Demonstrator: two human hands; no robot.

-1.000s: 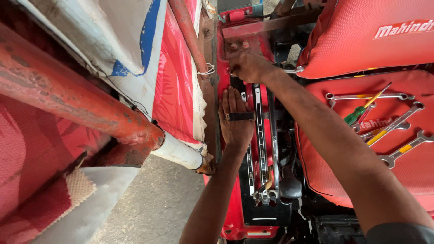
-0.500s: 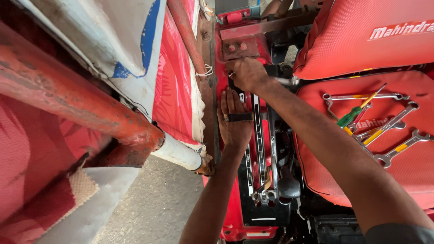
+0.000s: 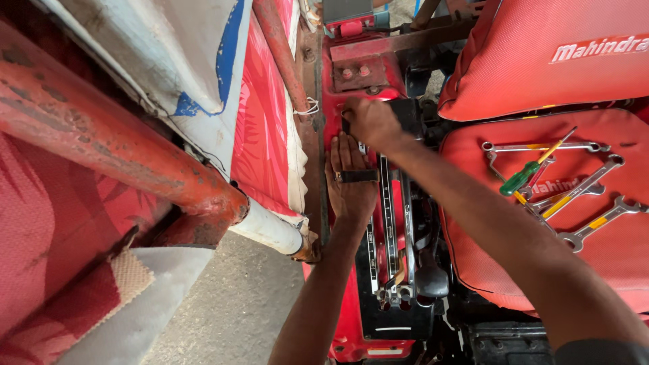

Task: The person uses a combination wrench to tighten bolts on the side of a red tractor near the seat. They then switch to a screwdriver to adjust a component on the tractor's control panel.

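My left hand [image 3: 350,181] lies flat, fingers straight, on the red tractor body [image 3: 334,318] beside the black lever panel [image 3: 389,223]. A black band crosses its back. Just beyond its fingertips, my right hand [image 3: 370,122] is curled around a small black part [image 3: 346,124] at the far end of the lever panel. Most of that part is hidden under the fingers. A red plate with two bolts [image 3: 358,73] sits just past my right hand.
Several spanners [image 3: 588,196] and a green-handled screwdriver [image 3: 522,177] lie on the red seat cushion [image 3: 487,257] at right. A black-knobbed lever [image 3: 431,280] stands beside my right forearm. A rusty orange pipe [image 3: 135,159] and a red-and-white cover [image 3: 263,122] fill the left. Concrete floor [image 3: 230,311] lies below.
My right hand has come off the bolted red plate and moved nearer to my left fingertips. My left hand has stayed flat in place.
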